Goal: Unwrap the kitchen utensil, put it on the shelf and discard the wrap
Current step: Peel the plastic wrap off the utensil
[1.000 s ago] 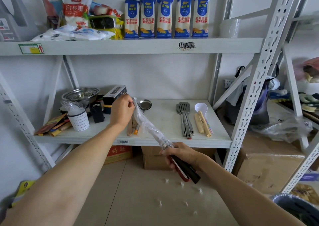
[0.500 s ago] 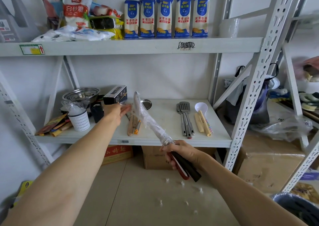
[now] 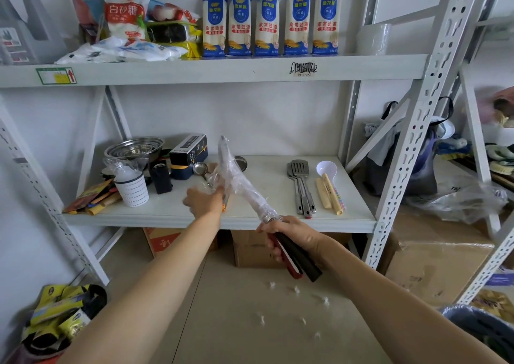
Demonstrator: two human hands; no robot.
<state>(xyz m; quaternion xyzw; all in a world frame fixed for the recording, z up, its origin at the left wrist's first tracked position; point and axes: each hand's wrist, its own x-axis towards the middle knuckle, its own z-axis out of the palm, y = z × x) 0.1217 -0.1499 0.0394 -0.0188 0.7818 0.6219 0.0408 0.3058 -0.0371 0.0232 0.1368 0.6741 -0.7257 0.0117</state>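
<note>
White metal shelving [image 3: 222, 219] stands behind. Wrapped tongs [image 3: 250, 197] are gripped at the handles by the right hand [image 3: 292, 236]; thin, slippery film [image 3: 230, 166] beyond the grip is pinched by the left hand [image 3: 204, 201].

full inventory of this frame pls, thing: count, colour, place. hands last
wrapped utensil: 1, clear wrap over metal, black and red handle, held in front of lower shelf
noodle packs: 5, blue and white, upper shelf
sugar bag: 1, white and red, upper shelf left
steel bowls: stack, silver, lower shelf left
perforated cup: 1, white, lower shelf left
black box: 1, lower shelf, behind utensil
metal spatulas: several, silver, lower shelf right
spoon: 1, white, beside spatulas
cardboard boxes: at least 2, brown, floor under shelf
bin: 1, dark, bottom right
wrap scraps: several, white, floor
left hand: at the wrap, grip unclear
right hand: grips the handle
</note>
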